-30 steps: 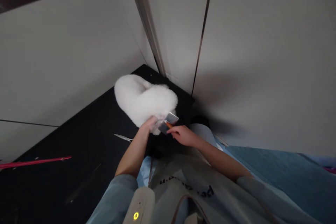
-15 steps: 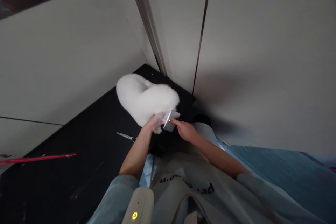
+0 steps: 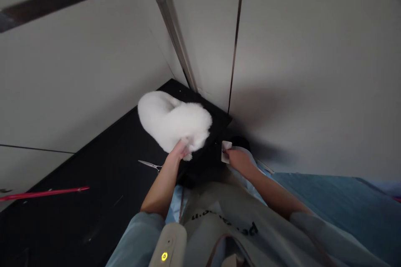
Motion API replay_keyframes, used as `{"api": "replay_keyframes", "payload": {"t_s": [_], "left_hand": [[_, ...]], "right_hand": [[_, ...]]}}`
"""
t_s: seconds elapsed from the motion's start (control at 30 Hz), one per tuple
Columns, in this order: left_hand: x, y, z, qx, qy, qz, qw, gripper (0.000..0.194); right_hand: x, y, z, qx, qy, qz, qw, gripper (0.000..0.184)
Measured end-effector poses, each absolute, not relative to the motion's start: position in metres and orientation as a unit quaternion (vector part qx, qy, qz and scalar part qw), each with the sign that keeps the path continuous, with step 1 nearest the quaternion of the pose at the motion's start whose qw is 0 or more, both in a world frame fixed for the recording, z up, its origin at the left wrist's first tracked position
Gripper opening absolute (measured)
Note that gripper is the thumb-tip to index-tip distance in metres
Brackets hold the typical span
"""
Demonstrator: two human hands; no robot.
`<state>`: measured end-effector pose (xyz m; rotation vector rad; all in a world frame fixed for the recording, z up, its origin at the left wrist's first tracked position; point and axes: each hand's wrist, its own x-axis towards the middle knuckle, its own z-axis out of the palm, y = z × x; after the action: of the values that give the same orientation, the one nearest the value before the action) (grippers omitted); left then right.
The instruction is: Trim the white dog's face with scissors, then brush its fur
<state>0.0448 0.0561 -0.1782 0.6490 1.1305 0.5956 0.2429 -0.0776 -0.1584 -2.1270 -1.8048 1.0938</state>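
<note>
Brush lifted off the white fur

Left hand [image 3: 179,150] closed on the near end of the white fluffy animal [image 3: 173,122], fingers sunk into the coat, a small tuft poking out just below the grip. Animal curled on the black tabletop [image 3: 94,183], close to the corner where the grey wall panels [image 3: 313,71] meet. Right hand [image 3: 238,159] pinching a small flat brush [image 3: 225,151] by its handle, pale pad turned up. Half a second ago pressed against the fur right beside the left hand; now drawn off to the right, clear of the coat, out past the tabletop's edge and above the grey apron [image 3: 219,212]. Reads as the end of one stroke, with the patch under the left hand held steady and open to view. Whether hair clings to the pad: too small to tell. Scissors [image 3: 151,164] lying flat on the tabletop just left of the left forearm, untouched. Red rod [image 3: 46,193] resting well apart near the left edge. Metal post [image 3: 171,25] rising from the far corner
</note>
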Motion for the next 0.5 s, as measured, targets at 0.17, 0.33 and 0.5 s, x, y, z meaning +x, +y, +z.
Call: {"api": "replay_keyframes", "payload": {"t_s": [0.17, 0.33, 0.5], "left_hand": [[0.047, 0.059, -0.180, 0.314, 0.502, 0.222, 0.774, 0.015], [0.042, 0.061, -0.180, 0.300, 0.537, 0.242, 0.751, 0.014], [0.045, 0.060, -0.183, 0.312, 0.495, 0.243, 0.774, 0.013]], "right_hand": [[0.233, -0.075, -0.149, -0.675, -0.664, 0.296, 0.129, 0.048], [0.239, -0.078, -0.142, -0.715, -0.628, 0.304, 0.042, 0.044], [0.233, -0.080, -0.136, -0.692, -0.646, 0.300, 0.114, 0.047]]}}
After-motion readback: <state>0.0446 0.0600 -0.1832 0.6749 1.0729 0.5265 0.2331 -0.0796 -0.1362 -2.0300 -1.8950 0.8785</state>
